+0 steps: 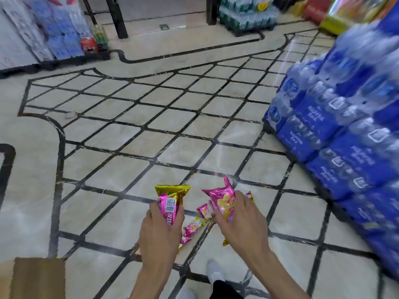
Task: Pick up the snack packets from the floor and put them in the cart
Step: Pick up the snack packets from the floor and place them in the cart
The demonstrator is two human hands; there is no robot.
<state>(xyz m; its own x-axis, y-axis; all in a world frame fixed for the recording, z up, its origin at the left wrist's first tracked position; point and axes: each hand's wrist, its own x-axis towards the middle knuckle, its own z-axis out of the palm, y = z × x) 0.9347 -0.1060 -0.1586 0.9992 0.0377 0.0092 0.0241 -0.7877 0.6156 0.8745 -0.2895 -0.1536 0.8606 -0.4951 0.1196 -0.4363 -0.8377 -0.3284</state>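
My left hand point(160, 227) grips a pink and gold snack packet point(171, 198), held upright with its barcode side facing me. In my right hand point(241, 221) is a bunch of pink snack packets point(223, 198), their tops sticking up past my fingers. Between my hands, several small pink and gold packets point(194, 226) lie on the tiled floor, one of them point(204, 210) close to my right hand. Another small packet point(249, 195) peeks out behind my right hand. No cart shows in this view.
Blue shrink-wrapped water bottle packs point(336, 134) are stacked high on the right. More bottle packs point(248, 16) stand at the back, and shelves of goods point(54, 35) at the back left. A brown box point(38, 277) sits bottom left. My white shoes point(213, 270) are below.
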